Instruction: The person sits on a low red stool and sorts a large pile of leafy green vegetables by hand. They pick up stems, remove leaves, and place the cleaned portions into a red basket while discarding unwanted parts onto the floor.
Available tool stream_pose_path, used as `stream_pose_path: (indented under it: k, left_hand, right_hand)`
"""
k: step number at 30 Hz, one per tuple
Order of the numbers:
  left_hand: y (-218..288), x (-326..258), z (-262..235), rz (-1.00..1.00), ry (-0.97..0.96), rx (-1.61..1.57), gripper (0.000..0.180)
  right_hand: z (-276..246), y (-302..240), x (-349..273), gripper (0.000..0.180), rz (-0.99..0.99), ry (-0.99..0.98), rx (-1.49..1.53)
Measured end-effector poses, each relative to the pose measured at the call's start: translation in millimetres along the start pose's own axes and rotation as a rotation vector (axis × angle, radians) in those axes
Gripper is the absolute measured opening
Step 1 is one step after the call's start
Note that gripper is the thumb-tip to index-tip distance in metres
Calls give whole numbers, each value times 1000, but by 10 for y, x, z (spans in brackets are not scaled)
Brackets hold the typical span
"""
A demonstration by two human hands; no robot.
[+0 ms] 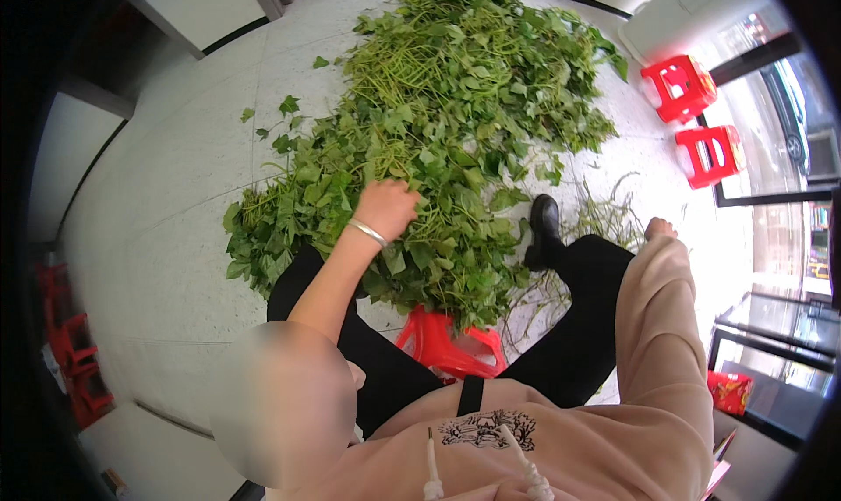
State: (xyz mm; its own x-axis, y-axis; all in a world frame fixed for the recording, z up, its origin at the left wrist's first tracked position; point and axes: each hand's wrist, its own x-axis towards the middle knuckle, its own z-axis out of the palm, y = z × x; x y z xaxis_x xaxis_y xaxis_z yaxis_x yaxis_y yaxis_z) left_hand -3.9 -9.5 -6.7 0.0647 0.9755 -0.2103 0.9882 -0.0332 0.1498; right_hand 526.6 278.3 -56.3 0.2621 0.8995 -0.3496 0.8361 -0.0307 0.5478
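Green leaves point(455, 159), red stools point(697, 88), black trousers point(569, 339)

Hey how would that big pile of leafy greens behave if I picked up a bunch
The leafy greens should feel floppy, given thin, bending stems. Grabbing some may drag more along, since they look tangled. Bits might fall off: loose leaves lie on the floor nearby.

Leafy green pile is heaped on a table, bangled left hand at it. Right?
Not a table: the head view shows the leafy green pile heaped on the floor. The bangled left hand is at it, as you say.
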Motion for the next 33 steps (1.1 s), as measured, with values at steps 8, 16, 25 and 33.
stream_pose_path:
  k: [8, 16, 25, 33]
  left_hand:
    - [-109, 372, 61, 32, -36, -57, 15]
    - [-301, 467, 153, -11, 93, -91, 14]
    - [-858, 267, 100, -305, 111, -133, 25]
    - [-720, 200, 71, -233, 106, -143, 24]
  right_hand:
    - [-598, -2042, 529, 18, -586, 376, -15]
    - [-2475, -4864, 503, 23, -985, 428, 595]
    - [-2316, -6728, -135, 38, -1198, -298, 516]
    - [-2157, -6436, -253, 29, -1111, 482, 801]
